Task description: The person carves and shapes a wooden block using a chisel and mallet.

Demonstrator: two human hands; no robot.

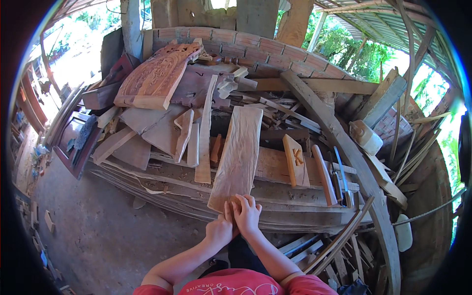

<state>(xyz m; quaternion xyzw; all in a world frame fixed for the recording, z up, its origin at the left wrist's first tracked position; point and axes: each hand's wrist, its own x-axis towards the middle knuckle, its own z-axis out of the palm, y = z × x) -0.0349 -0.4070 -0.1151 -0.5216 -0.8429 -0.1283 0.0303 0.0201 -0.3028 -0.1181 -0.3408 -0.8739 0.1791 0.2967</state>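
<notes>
A long pale wooden board [235, 152] with a rippled, rough face lies on the stack of planks, its near end just in front of me. My left hand [220, 231] is closed at that end, the fingertips pressed together beside my right hand. Bent fingers of my right hand [247, 215] rest against the board's near right corner. A small brownish sliver shows between the two hands; what it is I cannot make out. My fingers hide most of whatever they grip.
A carved reddish wood panel [156, 73] lies at the back left of the stack [172, 196]. Right of the board are a block with a raised yellow piece [296, 161] and chisel-like tools [341, 172]. A long beam [339, 142] slants down the right side. Offcuts lie below it.
</notes>
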